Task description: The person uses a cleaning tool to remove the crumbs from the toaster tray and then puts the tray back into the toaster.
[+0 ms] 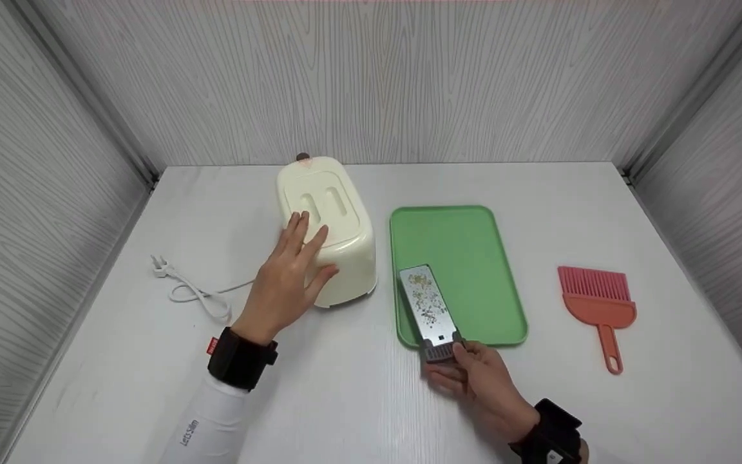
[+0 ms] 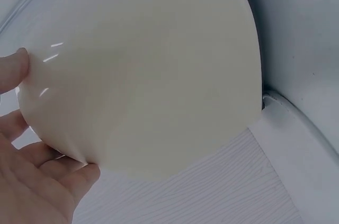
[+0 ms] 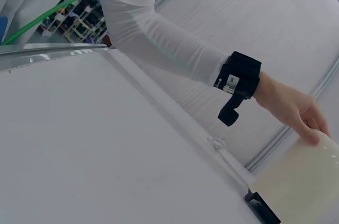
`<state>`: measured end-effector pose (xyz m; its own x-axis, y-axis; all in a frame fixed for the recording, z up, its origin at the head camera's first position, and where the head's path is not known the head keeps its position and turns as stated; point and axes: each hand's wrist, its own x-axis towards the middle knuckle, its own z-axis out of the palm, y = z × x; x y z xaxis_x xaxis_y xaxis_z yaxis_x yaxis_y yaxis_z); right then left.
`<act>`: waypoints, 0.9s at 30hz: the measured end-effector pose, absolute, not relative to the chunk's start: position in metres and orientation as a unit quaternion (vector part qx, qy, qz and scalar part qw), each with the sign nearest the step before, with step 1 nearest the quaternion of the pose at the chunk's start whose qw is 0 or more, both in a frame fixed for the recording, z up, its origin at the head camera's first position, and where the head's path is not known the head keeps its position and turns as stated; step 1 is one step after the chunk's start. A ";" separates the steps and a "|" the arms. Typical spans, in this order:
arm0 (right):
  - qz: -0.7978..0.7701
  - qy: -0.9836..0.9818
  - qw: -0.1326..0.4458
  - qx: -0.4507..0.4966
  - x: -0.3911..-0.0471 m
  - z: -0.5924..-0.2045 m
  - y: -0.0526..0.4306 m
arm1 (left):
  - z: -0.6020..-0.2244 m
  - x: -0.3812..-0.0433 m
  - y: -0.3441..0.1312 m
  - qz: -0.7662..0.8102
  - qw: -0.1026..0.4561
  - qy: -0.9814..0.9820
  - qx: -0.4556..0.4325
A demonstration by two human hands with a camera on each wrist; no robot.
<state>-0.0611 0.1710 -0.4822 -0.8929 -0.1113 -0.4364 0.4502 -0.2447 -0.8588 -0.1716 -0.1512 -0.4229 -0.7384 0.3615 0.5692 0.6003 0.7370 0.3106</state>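
My right grip (image 1: 484,381) pinches the dark end (image 1: 438,352) of a narrow metal tray (image 1: 446,327), held over the near left part of a green tray (image 1: 455,238); I can't tell whether they touch. It should feel light, stiff and smooth; I'd hold it by that end and level, since its loose crumbs (image 1: 426,296) could slide off. My left grip (image 1: 284,280) rests, fingers spread, on a cream toaster (image 1: 359,267). On the bench (image 1: 339,386) I count one toaster, one green tray, one red brush (image 1: 599,310), one white plug (image 1: 161,267).
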 end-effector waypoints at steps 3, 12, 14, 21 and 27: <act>-0.775 0.588 0.178 0.150 -0.064 -0.482 0.174 | -0.426 -0.166 -0.146 -0.252 0.254 -0.895 -0.267; -0.765 0.602 0.166 0.159 -0.070 -0.482 0.179 | -0.432 -0.142 -0.120 -0.377 0.330 -0.822 -0.272; -0.768 0.598 0.159 0.163 -0.072 -0.483 0.180 | -0.431 -0.137 -0.115 -0.396 0.332 -0.808 -0.284; -0.776 0.588 0.144 0.176 -0.078 -0.483 0.181 | -0.440 -0.125 -0.096 -0.437 0.269 -0.801 -0.309; -0.787 0.576 0.134 0.176 -0.085 -0.482 0.180 | -0.455 -0.126 -0.079 -0.465 0.188 -0.814 -0.292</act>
